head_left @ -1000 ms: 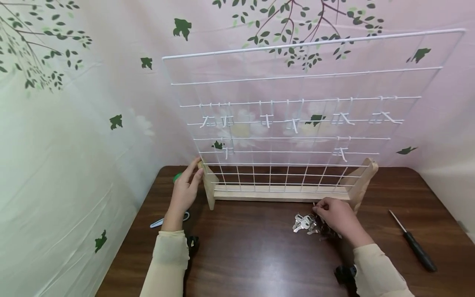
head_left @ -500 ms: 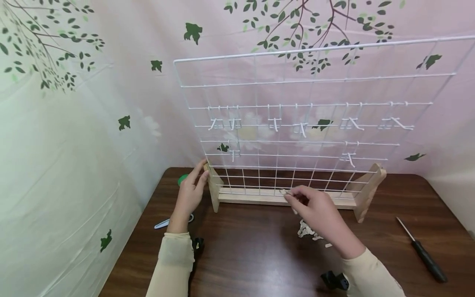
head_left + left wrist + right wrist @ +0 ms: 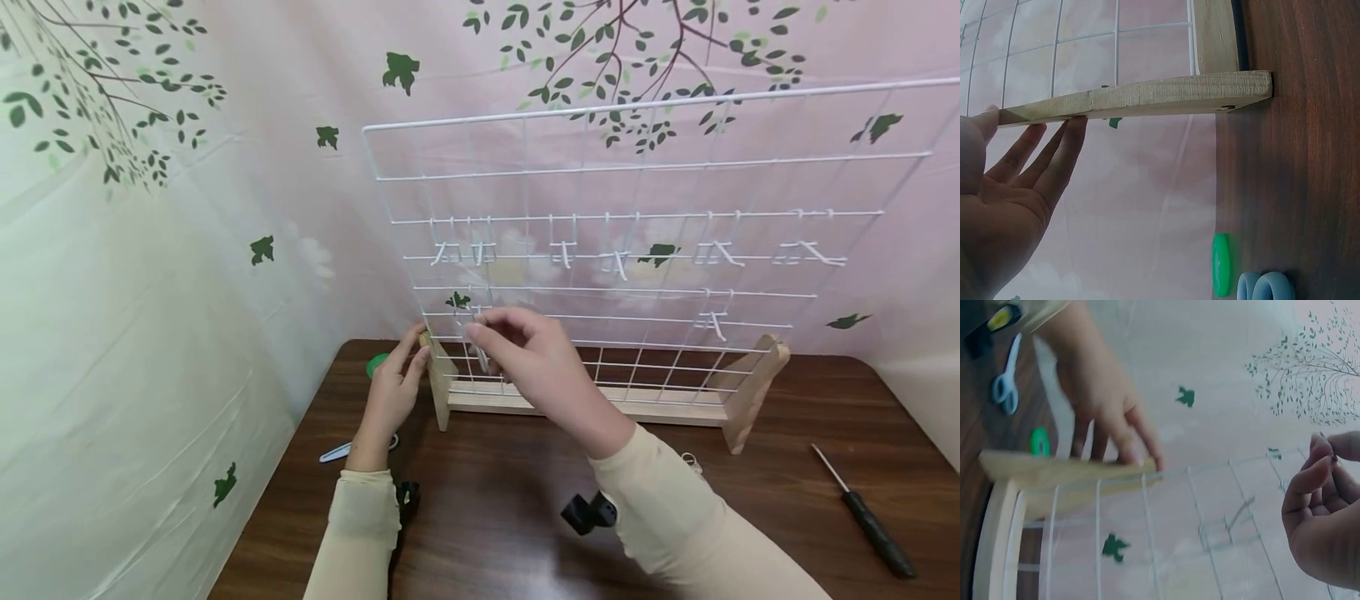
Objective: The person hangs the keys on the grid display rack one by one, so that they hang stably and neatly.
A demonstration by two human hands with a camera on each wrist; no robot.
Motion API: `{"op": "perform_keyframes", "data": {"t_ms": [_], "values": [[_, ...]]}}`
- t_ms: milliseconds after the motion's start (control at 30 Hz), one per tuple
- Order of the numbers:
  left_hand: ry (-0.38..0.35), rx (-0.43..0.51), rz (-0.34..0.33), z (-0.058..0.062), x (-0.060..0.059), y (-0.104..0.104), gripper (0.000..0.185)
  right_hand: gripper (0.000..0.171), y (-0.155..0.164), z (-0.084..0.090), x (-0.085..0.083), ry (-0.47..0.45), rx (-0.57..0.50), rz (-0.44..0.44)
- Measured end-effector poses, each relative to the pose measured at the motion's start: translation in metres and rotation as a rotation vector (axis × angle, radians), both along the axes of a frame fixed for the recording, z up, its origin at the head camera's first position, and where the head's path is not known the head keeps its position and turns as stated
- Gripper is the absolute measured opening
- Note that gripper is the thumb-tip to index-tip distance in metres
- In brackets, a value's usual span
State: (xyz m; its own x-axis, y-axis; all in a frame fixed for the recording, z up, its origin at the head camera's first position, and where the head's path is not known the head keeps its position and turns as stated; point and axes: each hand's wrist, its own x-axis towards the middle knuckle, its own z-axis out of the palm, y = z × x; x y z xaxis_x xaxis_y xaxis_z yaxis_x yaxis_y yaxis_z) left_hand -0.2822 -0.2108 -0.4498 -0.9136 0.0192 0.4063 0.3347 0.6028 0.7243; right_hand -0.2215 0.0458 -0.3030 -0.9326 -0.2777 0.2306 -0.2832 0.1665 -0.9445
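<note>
My right hand (image 3: 532,350) pinches a small silvery key (image 3: 482,360) between thumb and fingertips, in front of the lower left of a white wire grid (image 3: 450,122). The key is blurred, and the fingers partly cover it. A lower-left hook on the grid is mostly hidden behind this hand. With fairly straight fingers, my left hand (image 3: 393,387) rests against the top of the left wooden support (image 3: 441,375); in the left wrist view its fingertips touch the board's (image 3: 1147,94) outer face.
White hooks (image 3: 566,254) line one row, with another hook (image 3: 716,323) lower right. A metal ring (image 3: 692,462) shows beside the right sleeve, which hides the key pile. A screwdriver (image 3: 862,512) lies right; light-blue scissors (image 3: 337,452) and a green round object (image 3: 377,364) lie left.
My right hand has picked a key from the pile on the table and carried it left and up to the grid's lower left. The left hand has stayed on the support.
</note>
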Motion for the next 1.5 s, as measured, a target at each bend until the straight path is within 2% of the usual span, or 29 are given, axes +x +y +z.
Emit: {"op": "perform_keyframes", "data": {"t_ms": [67,200,333,433,533,733,833,1033,1267,1500], "values": [[0.002,0.006,-0.001,-0.001,-0.001,0.001,0.05,0.023,-0.01,0.006,-0.005,-0.025,-0.057,0.006],[-0.016,0.018,-0.011,-0.003,-0.002,0.002,0.05,0.022,-0.026,0.013,-0.015,-0.13,-0.19,0.026],[-0.04,0.021,-0.007,-0.004,0.0,0.003,0.05,0.023,-0.038,0.017,-0.024,-0.226,-0.329,0.082],[-0.028,0.019,0.004,-0.002,0.001,0.002,0.05,0.022,-0.044,0.019,-0.029,-0.24,-0.382,0.108],[-0.01,0.02,0.003,0.0,0.0,0.003,0.05,0.018,-0.049,0.022,-0.033,-0.249,-0.405,0.098],[-0.042,0.029,-0.003,0.002,-0.001,0.007,0.051,0.012,-0.054,0.022,-0.04,-0.307,-0.423,0.058],[-0.058,0.044,0.0,0.002,0.001,0.007,0.052,0.016,-0.059,0.02,-0.045,-0.313,-0.407,0.068],[-0.039,0.047,0.009,0.001,0.002,0.006,0.051,0.024,-0.069,0.021,-0.052,-0.295,-0.385,0.1],[-0.04,0.045,0.003,0.001,0.002,0.007,0.052,0.026,-0.067,0.021,-0.05,-0.289,-0.347,0.102],[-0.037,0.035,0.02,0.002,0.002,0.004,0.052,0.031,-0.06,0.02,-0.044,-0.297,-0.245,0.095]]}}
